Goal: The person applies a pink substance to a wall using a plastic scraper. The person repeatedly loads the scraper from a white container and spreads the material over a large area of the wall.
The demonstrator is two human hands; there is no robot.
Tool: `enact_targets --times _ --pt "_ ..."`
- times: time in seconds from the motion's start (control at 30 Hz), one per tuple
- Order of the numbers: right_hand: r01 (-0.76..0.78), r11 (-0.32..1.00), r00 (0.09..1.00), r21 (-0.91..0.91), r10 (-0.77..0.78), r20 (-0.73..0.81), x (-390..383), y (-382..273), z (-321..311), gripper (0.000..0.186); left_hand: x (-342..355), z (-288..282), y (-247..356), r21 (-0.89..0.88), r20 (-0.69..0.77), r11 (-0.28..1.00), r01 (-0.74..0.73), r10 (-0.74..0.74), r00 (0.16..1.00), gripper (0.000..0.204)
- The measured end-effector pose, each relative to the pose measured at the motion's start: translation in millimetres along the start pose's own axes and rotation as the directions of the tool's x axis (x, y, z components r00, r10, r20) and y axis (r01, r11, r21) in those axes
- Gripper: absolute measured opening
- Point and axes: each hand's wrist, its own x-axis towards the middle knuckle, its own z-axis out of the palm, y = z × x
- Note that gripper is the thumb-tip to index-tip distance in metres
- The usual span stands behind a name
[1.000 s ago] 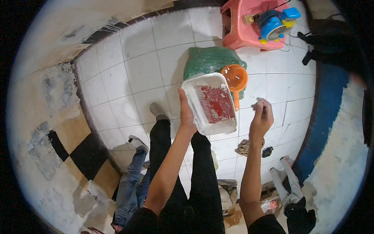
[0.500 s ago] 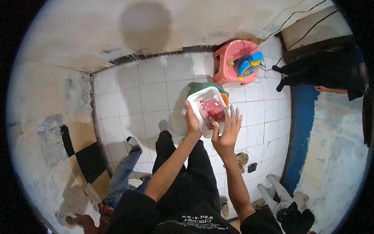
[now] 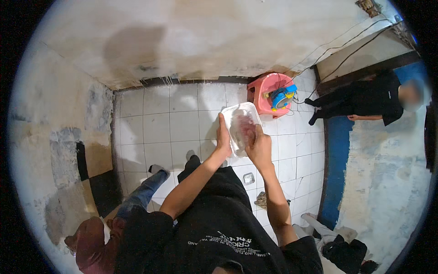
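Note:
A white rectangular plastic tub [image 3: 226, 132] is held up in front of me over the floor, tilted so that its inside shows. Reddish, wet-looking contents [image 3: 242, 125] lie in it, smeared by motion. My left hand [image 3: 222, 139] grips the tub's left side, thumb along the rim. My right hand [image 3: 260, 148] is at the right part of the tub, fingers curled in over the contents. What those fingers hold, if anything, is hidden.
A pink plastic stool [image 3: 262, 98] bears a blue and yellow fan [image 3: 280, 98], with cables running up the wall. A person in black [image 3: 374, 96] is at the right; others sit at lower left [image 3: 98, 244] and lower right [image 3: 342, 249]. A small clear dish [image 3: 248, 178] and a brownish cloth [image 3: 261, 201] lie on the tiles.
My right hand has gone from spread fingers beside the tub to curled fingers inside its right part. The view has shifted; the green and orange things behind the tub no longer show.

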Motion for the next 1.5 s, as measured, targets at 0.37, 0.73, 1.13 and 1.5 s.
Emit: enact_targets --times 0.37,0.73,1.13,1.5 --pt "0.094 0.995 0.995 -0.016 -0.095 -0.013 13.6 -76.6 32.6 0.009 -21.8 -10.9 60.8 0.001 0.073 0.999 0.033 -0.033 0.997 0.077" --pt "0.052 0.988 0.994 0.143 -0.065 0.085 44.7 -97.7 31.7 0.01 -7.6 -1.4 97.0 -0.033 0.081 0.999 -0.012 0.014 0.997 0.075" --pt "0.139 0.97 0.985 0.2 -0.115 -0.127 128.5 -67.0 30.2 0.008 53.6 33.0 133.8 -0.07 0.227 0.997 0.016 0.001 0.974 0.088" --pt "0.052 0.987 0.999 0.151 -0.049 -0.023 186.7 -49.4 28.1 0.01 105.9 70.3 143.9 -0.006 0.217 1.0 -0.007 0.008 0.976 0.079"
